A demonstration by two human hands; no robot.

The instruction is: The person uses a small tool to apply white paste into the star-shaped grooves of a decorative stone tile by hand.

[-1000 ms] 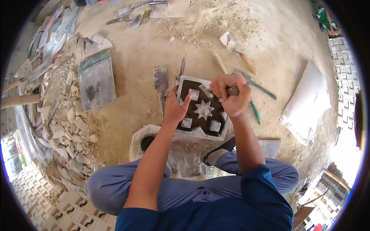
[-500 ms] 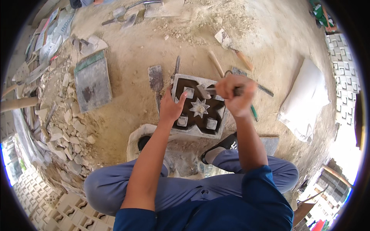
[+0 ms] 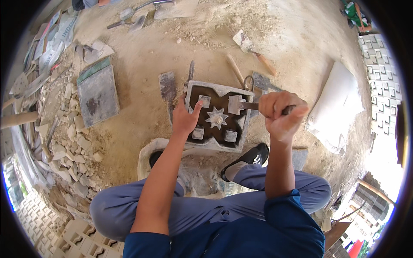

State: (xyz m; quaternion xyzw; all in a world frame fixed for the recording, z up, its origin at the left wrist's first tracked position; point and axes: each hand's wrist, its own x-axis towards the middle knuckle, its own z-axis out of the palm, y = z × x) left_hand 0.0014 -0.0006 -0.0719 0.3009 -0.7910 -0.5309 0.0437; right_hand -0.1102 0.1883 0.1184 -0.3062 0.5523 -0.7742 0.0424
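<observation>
A square grey mould (image 3: pixel 216 146) lies on the ground before my feet, with a star-shaped centre piece (image 3: pixel 216 118), square posts and dark hollows inside. My left hand (image 3: pixel 185 118) grips its left wall, fingers outside and thumb reaching over the upper-left post. My right hand (image 3: pixel 282 112) is closed round the dark handle of a scraper (image 3: pixel 249 105). The scraper's flat rectangular blade is over the upper-right corner of the mould; whether it touches the post there I cannot tell.
Beyond the mould lie a flat trowel (image 3: pixel 167 88), a wooden handle (image 3: pixel 235 69) and a wooden-handled trowel (image 3: pixel 263 62). Rubble (image 3: pixel 71 150) and a grey board (image 3: pixel 99 94) are on the left. A white sack (image 3: pixel 337 107) lies on the right. Another person (image 3: pixel 355 15) is far right.
My right hand has shifted right, and the scraper's blade has moved from near the mould's upper middle to its upper-right corner. My left hand keeps its grip on the wall.
</observation>
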